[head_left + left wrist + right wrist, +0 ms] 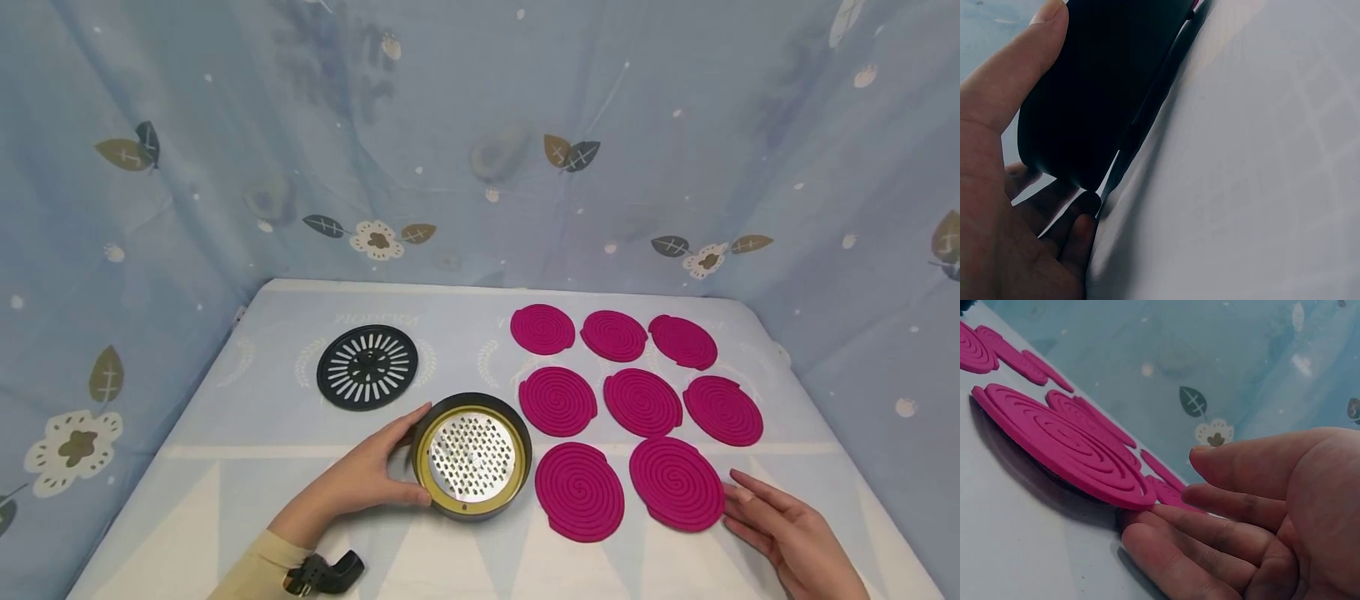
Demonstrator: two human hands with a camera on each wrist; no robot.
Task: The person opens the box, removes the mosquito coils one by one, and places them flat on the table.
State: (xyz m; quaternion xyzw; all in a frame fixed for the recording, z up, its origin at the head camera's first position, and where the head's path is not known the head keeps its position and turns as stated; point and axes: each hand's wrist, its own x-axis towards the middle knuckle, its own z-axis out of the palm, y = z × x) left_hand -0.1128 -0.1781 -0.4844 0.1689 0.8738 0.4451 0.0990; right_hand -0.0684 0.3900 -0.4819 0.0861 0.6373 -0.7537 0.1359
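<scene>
My left hand (pixel 375 473) grips the left side of a round black mosquito coil holder (pixel 525 446), thumb at the front and fingers round the back. Inside it are a yellow lining and a perforated metal plate (pixel 472 457). In the left wrist view the holder's dark wall (pixel 1097 87) sits between thumb and fingers. My right hand (pixel 787 529) is at the right edge of a magenta mosquito coil (pixel 677 483). The right wrist view shows fingertips touching that coil's (pixel 1069 440) near edge, with the thumb apart from it. The edge looks slightly raised above the table.
Several more magenta coils (pixel 558 402) lie in rows on the right half of the table (pixel 255 500). A black slotted lid (pixel 367 367) lies at the back left. Patterned blue cloth (pixel 465 125) hangs behind and at both sides.
</scene>
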